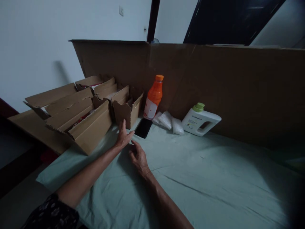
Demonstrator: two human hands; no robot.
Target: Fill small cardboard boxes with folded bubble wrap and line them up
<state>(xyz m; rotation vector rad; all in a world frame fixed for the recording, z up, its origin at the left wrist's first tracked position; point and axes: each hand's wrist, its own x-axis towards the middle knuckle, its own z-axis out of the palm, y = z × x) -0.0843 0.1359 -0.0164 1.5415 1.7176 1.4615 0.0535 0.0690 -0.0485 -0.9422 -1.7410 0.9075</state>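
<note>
My left hand is at the front of a small cardboard box, fingers stretched out and thumb apart; a fingertip overlaps the box's lower edge, and I cannot tell whether they touch. Nothing is in it. Closer to me, my right hand hovers over or rests on the green sheet, fingers loosely bent and apart, holding nothing visible. A black smartphone lies flat just beyond both hands. Behind the phone stands an orange bottle with an orange cap and pale label.
More open cardboard boxes stand at the left, with red items partly visible inside. Clear, bubbly-looking packets lie beside a white jug with a green cap. A tall cardboard panel runs along the back of the sheet-covered surface.
</note>
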